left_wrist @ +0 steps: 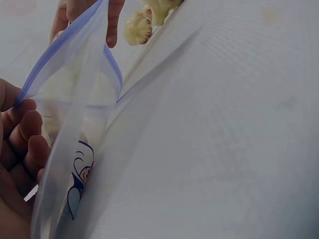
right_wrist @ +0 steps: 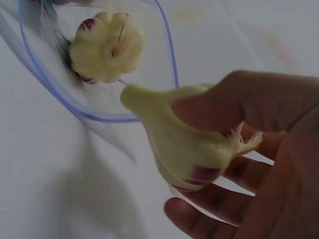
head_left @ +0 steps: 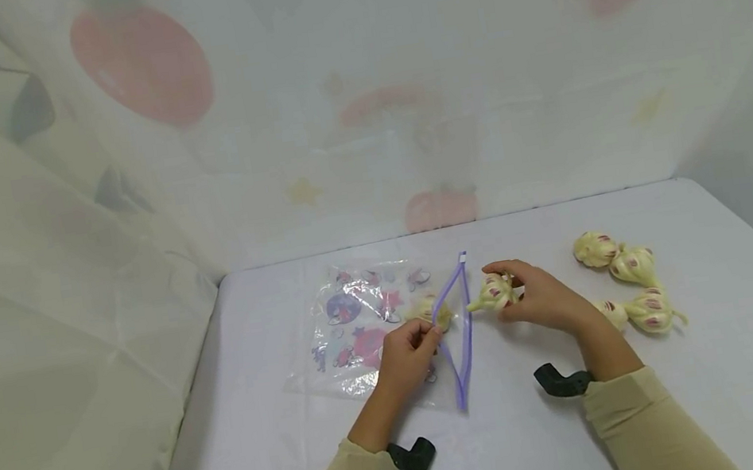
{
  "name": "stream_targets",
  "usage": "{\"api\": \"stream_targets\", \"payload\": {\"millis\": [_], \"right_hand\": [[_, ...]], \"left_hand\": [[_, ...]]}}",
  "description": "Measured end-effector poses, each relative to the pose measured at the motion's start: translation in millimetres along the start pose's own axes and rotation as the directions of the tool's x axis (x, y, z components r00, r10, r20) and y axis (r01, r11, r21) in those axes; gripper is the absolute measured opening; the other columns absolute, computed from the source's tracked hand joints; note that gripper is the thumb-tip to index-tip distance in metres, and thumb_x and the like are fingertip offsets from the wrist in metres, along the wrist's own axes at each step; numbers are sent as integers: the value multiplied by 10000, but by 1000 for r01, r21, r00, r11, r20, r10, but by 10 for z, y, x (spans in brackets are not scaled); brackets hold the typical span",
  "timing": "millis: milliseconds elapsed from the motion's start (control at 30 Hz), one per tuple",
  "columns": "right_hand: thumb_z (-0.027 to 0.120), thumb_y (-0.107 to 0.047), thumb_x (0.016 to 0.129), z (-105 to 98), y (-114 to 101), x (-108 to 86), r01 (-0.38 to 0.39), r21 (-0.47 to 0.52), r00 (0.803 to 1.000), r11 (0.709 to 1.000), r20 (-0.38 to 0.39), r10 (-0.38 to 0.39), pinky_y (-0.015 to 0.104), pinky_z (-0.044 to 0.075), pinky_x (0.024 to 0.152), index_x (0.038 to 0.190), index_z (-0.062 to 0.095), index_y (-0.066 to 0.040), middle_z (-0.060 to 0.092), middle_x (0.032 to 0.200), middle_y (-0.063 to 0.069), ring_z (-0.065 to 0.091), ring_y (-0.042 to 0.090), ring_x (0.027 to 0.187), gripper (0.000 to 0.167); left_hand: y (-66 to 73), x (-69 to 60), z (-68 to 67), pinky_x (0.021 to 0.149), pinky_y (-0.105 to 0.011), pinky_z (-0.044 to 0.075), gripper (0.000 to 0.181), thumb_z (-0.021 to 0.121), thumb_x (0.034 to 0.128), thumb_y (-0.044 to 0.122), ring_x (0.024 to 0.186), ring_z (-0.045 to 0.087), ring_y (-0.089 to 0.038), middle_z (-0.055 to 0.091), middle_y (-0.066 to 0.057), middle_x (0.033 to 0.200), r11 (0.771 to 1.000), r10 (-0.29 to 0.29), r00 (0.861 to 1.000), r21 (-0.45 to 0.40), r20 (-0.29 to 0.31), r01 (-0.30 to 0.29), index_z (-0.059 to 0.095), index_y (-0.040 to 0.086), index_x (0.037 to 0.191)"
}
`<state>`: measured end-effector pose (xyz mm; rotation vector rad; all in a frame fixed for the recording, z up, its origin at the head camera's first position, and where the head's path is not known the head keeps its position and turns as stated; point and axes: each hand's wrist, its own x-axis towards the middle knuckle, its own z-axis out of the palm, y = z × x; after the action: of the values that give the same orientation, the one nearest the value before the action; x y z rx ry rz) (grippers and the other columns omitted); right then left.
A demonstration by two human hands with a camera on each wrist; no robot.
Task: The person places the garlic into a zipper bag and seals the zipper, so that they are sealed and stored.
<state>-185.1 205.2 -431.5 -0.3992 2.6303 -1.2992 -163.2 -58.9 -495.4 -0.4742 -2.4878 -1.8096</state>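
A clear zip bag point(head_left: 335, 353) with printed cartoon figures and a purple zip edge lies on the table, its mouth spread apart toward the right. My left hand point(head_left: 406, 355) pinches the near-left side of that edge between thumb and finger. Inside the bag, close to the mouth, sits one garlic bulb point(right_wrist: 107, 47). My right hand point(head_left: 544, 298) grips a second garlic bulb point(right_wrist: 189, 134) by its sides, just right of the opening. The stem of this bulb points at the bag mouth.
Several more garlic bulbs point(head_left: 634, 265) lie in a group at the right of the white table point(head_left: 523, 455), partly behind my right forearm. A printed curtain point(head_left: 300, 101) hangs behind the table and another stretch runs down the left side.
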Motion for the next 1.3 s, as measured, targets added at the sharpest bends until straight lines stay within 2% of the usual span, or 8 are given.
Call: {"api": "stream_targets", "payload": {"millis": [233,467,633,800,933,1067,1200,1300], "right_hand": [[839,-195,727,207,-34,46,8,82,995,997,100,-16,343,510,704,1334,517,-107,587,1223,67,568,259,997,693],[869,-259,723,455,-51,115,-28,84,997,996,78,22,322,507,634,1343,492,-69,533,1290,131,587,175,750,750],[872,-309,703,611,-71,156,-38,-1,999,999,-3,38,424,513,842,1325,512,-63,579,1294,142,616,249,984,760],[880,-283,694,733,-84,198,-55,-30,994,998,-95,52,522,424,1030,1303,524,-76,590,1329,133,535,327,1252,735],[867,-247,716,743,-98,189,-58,30,996,998,-62,59,416,517,830,1302,534,-98,615,1258,115,629,261,970,690],[815,-212,756,725,-98,182,-60,148,998,987,28,56,298,490,595,1329,532,-97,594,1228,126,568,171,690,650],[800,-223,777,709,-92,177,-55,142,998,988,32,51,281,479,582,1353,512,-98,597,1207,103,556,154,702,656],[812,-225,779,697,-102,166,-69,102,997,992,-12,71,298,466,576,1348,513,-116,637,999,94,546,163,680,652]], "left_hand": [[13,0,-3,465,-203,401,199,647,952,218,526,466,-50,569,11,636,1000,-5,1000,-4,2,5,659,100,793],[19,1,8,476,-194,392,227,648,953,208,541,464,-46,575,-30,642,1000,8,1000,-12,0,-8,631,75,769],[32,8,7,493,-187,384,215,641,953,187,556,467,-53,570,1,649,1000,7,1000,-4,14,-7,615,100,758],[26,24,13,489,-200,400,186,629,952,176,557,476,-54,575,24,647,1000,6,1000,6,21,-6,640,121,775],[9,31,18,484,-203,409,183,632,949,169,550,483,-53,583,19,645,1000,22,1000,3,12,-22,647,118,774],[-6,33,20,481,-204,411,186,634,947,165,542,484,-58,588,19,645,1000,31,1000,1,4,-31,644,124,766],[-8,33,21,476,-209,414,190,637,947,174,534,480,-58,583,20,642,1000,26,1000,-4,4,-26,646,125,764],[-3,34,23,458,-220,428,194,637,951,182,517,483,-56,580,14,639,1000,20,1000,-9,11,-20,648,113,771]]}}
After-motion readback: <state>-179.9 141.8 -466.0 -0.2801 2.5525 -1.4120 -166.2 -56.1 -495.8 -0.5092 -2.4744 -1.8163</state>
